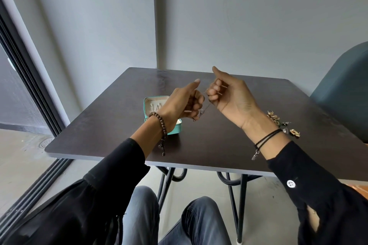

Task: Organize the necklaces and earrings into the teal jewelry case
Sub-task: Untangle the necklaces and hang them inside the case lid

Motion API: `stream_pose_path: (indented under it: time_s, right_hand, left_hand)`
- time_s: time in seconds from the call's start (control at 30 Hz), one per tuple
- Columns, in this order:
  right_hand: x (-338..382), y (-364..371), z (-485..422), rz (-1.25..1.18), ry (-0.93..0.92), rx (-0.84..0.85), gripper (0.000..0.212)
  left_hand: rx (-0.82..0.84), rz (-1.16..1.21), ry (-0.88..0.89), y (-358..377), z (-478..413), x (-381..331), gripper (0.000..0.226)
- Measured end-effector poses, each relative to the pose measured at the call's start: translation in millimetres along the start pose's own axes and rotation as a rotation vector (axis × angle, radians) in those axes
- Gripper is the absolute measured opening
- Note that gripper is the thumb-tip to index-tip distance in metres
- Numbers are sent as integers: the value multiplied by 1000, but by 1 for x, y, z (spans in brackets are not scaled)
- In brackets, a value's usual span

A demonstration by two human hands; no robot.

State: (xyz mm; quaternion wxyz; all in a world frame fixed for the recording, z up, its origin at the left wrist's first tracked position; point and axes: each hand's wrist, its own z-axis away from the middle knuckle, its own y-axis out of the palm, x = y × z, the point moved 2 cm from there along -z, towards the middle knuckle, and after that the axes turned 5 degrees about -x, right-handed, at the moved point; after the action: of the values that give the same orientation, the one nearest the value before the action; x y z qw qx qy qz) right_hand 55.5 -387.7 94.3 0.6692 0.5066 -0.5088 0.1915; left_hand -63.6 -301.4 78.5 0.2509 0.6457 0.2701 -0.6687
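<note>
Dark brown square table [229, 145], black metal legs. Open teal jewelry case [153, 101] left of centre, partly hidden behind left hand [183, 103]; pieces hang inside its pale lid. Heap of gold-toned earrings [278, 120] lies behind right wrist. Blue chair back [346, 93] at right. Both hands raised, fingers curled, pinching thin silver chain necklace [206, 108] between them; right hand [231, 95] thumb up. No legible writing.

no readable text, labels, brands or numbers anywhere in view
</note>
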Motion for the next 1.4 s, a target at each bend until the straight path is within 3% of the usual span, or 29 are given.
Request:
stream_pose_path:
  time_s: [0.23,0.47,0.57,0.73,0.93,1.13,1.23,1.4]
  right_hand:
    - [-4,-13,1,-34,37,-32,60]
    - [-14,-16,6,495,56,20,47]
    - [-19,-17,8,566,48,82,40]
    - [-20,-21,4,378,-2,124,22]
    - [-14,-16,-2,92,36,148,18]
    - [-14,-6,-6,9,49,90,10]
    - [-15,-2,-7,143,4,75,17]
    - [-17,5,-5,704,-142,69,26]
  left_hand:
    - [-43,135,14,-6,-2,3,51]
    - [-59,169,22,-11,-3,-1,53]
    - [-59,125,41,-12,-3,-4,55]
    - [-94,69,22,-17,-1,1,56]
    - [-82,4,13,-16,3,14,56]
    - [-39,-53,97,-18,9,17,52]
    - [2,-62,163,-21,13,16,50]
    - [35,60,187,-32,16,8,55]
